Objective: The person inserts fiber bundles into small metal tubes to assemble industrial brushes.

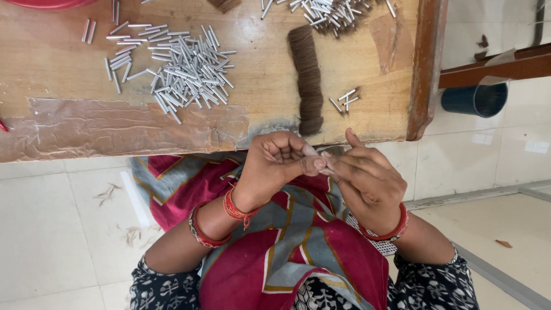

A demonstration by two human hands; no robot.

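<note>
My left hand (279,162) and my right hand (364,175) meet fingertip to fingertip just below the front edge of a low wooden table (57,74). Both pinch something small between them; it is hidden by the fingers, and I cannot tell what it is. Directly above the hands a long bundle of dark brown hair (306,77) lies on the table. A heap of several small silver metal tubes (183,72) lies to its left. A few loose tubes (344,100) rest just right of the bundle.
Another heap of metal tubes (327,11) lies at the table's far edge. A dark blue cylindrical container (475,97) stands on the tiled floor at right, under a wooden bar (499,68). Red and grey patterned cloth (293,241) covers my lap. Hair strands litter the floor at left.
</note>
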